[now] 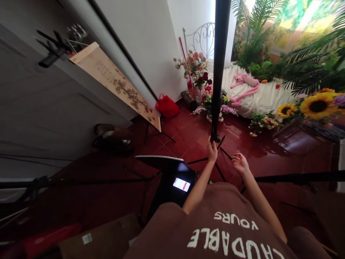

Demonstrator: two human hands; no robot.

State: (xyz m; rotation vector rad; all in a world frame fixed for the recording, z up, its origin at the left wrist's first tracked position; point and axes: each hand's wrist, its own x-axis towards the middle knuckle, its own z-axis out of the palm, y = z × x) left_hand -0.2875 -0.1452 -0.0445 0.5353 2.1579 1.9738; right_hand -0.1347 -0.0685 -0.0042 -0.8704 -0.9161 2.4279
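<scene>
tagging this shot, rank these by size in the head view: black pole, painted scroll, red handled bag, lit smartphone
Largest to smallest:
1. Black pole and painted scroll: too close to rank; the pole's upper part seems nearer the camera
2. Red handled bag
3. Lit smartphone

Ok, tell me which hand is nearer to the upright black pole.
Left. The left hand is at the pole's lower part; the right hand is apart from it, off to its right.
</scene>
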